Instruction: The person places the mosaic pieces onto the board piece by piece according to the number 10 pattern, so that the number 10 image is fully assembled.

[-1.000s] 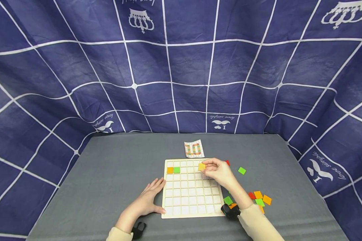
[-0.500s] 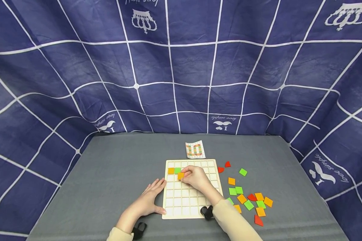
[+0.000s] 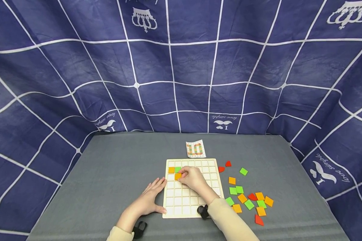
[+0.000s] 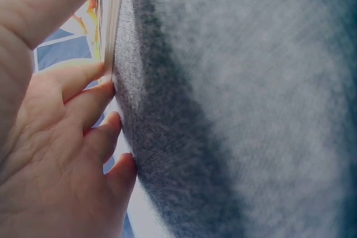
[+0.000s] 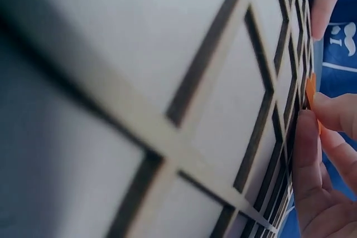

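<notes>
A pale wooden grid board [image 3: 178, 201] lies on the grey table. My right hand [image 3: 193, 178] pinches an orange square tile [image 3: 177, 176] low over the board, just below a green tile [image 3: 178, 169] in the grid. Left of that green tile sits another orange tile [image 3: 171, 170]. In the right wrist view, the held tile [image 5: 310, 88] shows between thumb and fingers, close to the grid. My left hand [image 3: 151, 197] is spread along the board's left edge, fingertips and thumb touching it. The left wrist view shows its fingertips against the board's side [image 4: 114, 26].
Several loose tiles lie right of the board: orange squares [image 3: 242, 198], green squares [image 3: 243, 171] and red rounded pieces [image 3: 258, 220]. A printed pattern card [image 3: 195, 149] lies behind the board. A blue gridded curtain [image 3: 190, 67] hangs behind the table.
My right hand has carried the orange tile leftward across the board from the upper right, then slightly further left to below the green tile. My left hand stays at the board's edge.
</notes>
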{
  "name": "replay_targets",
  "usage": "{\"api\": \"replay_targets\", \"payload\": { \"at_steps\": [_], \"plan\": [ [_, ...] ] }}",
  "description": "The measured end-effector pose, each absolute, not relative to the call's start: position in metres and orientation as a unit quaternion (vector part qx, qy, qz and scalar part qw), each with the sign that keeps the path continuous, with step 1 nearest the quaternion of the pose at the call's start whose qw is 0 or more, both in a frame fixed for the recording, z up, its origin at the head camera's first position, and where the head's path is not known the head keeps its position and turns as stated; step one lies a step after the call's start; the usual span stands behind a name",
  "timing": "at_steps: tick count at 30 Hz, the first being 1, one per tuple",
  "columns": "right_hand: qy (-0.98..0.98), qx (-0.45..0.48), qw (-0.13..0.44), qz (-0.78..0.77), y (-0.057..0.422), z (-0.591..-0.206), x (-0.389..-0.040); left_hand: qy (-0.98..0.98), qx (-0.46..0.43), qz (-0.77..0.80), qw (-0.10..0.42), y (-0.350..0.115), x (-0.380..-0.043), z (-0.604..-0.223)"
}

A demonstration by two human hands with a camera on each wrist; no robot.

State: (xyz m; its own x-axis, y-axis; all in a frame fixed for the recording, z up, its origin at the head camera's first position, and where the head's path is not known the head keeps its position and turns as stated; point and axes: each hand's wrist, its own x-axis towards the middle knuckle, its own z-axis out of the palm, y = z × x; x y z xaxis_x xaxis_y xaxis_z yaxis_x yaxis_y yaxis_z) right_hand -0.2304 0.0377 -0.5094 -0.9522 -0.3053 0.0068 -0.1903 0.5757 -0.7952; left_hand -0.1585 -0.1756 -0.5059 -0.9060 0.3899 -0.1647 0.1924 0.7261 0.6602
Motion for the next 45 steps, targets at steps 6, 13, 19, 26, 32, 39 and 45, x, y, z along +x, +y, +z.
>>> {"api": "replay_targets", "payload": {
  "at_steps": [6,13,19,26,32,39,45],
  "plan": [
    [0.892,-0.144,0.057,-0.424,0.037,-0.510,-0.231,0.918,0.161,0.332,0.146,-0.175,-0.159,-0.506],
    [0.891,-0.130,0.070,-0.430,0.038,-0.506,-0.229,0.916,0.158,0.338,0.148,-0.175,-0.159,-0.506],
    [0.877,-0.107,0.083,-0.460,0.048,-0.493,-0.227,0.917,0.155,0.336,0.152,-0.176,-0.159,-0.506],
    [0.843,-0.074,0.076,-0.528,0.080,-0.472,-0.226,0.918,0.158,0.332,0.147,-0.176,-0.160,-0.508],
    [0.823,-0.030,0.055,-0.565,0.122,-0.459,-0.223,0.919,0.157,0.330,0.149,-0.175,-0.160,-0.509],
    [0.830,-0.002,0.028,-0.558,0.177,-0.460,-0.215,0.917,0.162,0.336,0.142,-0.176,-0.158,-0.508],
    [0.850,0.017,-0.009,-0.526,0.241,-0.503,-0.225,0.915,0.163,0.340,0.142,-0.176,-0.158,-0.508]
  ]
}}
